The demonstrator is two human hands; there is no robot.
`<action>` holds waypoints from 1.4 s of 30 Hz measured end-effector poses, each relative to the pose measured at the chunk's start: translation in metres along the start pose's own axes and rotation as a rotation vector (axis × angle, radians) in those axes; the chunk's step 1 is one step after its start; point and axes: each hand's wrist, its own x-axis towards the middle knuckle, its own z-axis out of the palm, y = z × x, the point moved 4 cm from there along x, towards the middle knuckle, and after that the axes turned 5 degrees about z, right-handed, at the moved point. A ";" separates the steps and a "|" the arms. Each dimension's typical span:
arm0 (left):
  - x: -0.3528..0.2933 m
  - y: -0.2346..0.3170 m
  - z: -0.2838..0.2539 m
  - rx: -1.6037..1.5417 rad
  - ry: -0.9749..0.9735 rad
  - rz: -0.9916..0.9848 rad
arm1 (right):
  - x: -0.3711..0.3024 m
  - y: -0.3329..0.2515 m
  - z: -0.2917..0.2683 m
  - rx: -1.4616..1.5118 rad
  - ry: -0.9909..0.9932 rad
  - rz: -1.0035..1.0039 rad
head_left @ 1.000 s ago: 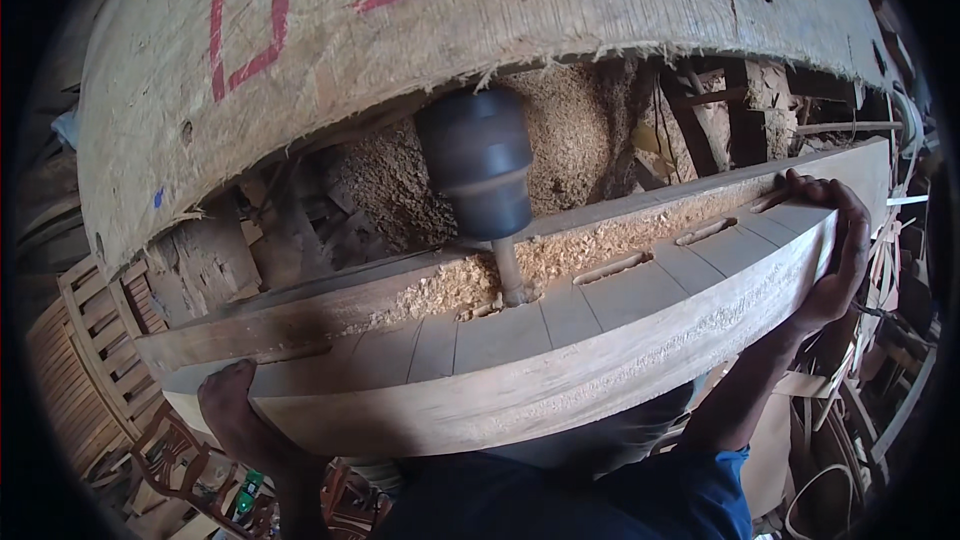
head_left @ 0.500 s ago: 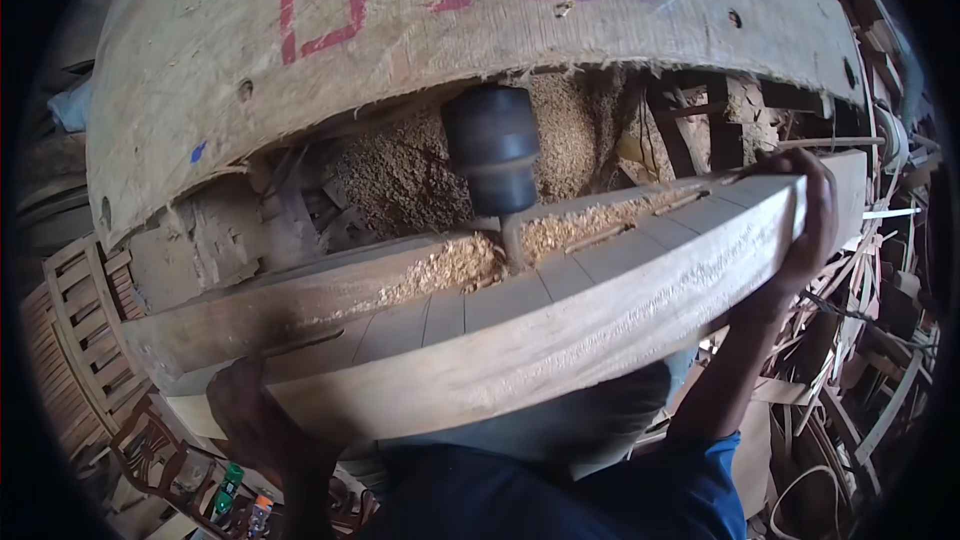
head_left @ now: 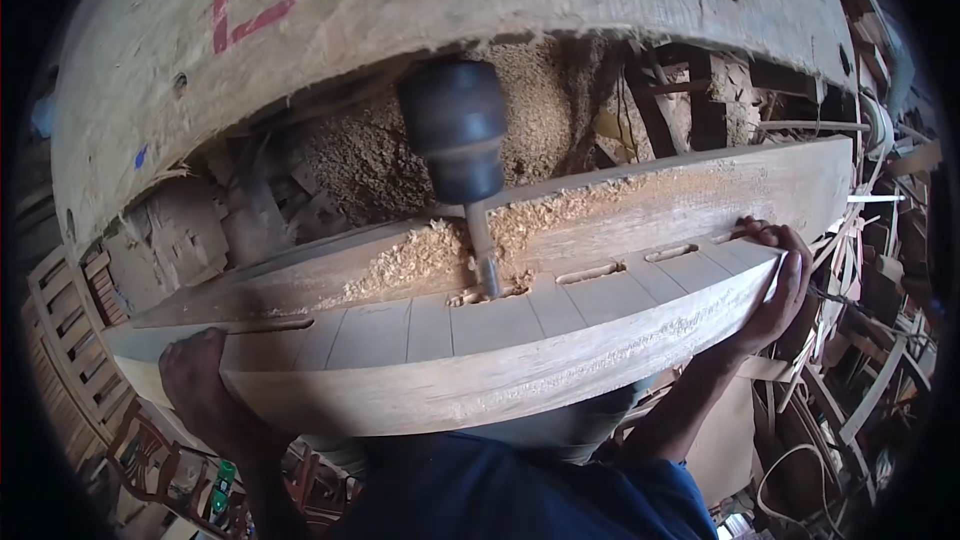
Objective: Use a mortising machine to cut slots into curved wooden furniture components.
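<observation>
My left hand (head_left: 205,390) grips the left end of a thick, curved wooden workpiece (head_left: 480,380), fingers over its top edge. At the far right end my right hand (head_left: 785,285) is closed round the same piece. Pencil lines cross its top face, and oblong slots (head_left: 592,273) are cut along it. A black drill chuck (head_left: 455,130) hangs above the middle. Its metal bit (head_left: 482,250) reaches down to a slot with chips around it, and how deep the tip sits is hard to tell.
Behind the workpiece runs a long wooden board (head_left: 740,185) with wood shavings (head_left: 415,260) heaped along it. A large plywood panel (head_left: 450,0) with red marks overhangs at the back. Sawdust (head_left: 370,165) piles beneath. Wood scraps lie at right; slatted wood stands at left.
The workpiece has come toward me, and more of the board behind it and its slots show. Both hands have moved with it, still gripping. The chuck appears farther left in view.
</observation>
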 end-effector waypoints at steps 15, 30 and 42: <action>-0.015 -0.002 0.002 0.188 -0.069 -0.082 | 0.045 0.006 0.029 0.292 -0.204 0.060; -0.007 -0.011 0.001 0.076 -0.053 -0.007 | -0.012 0.002 -0.008 0.099 0.140 0.127; -0.004 -0.006 0.005 0.084 -0.076 -0.054 | 0.033 0.003 0.012 0.139 -0.157 0.061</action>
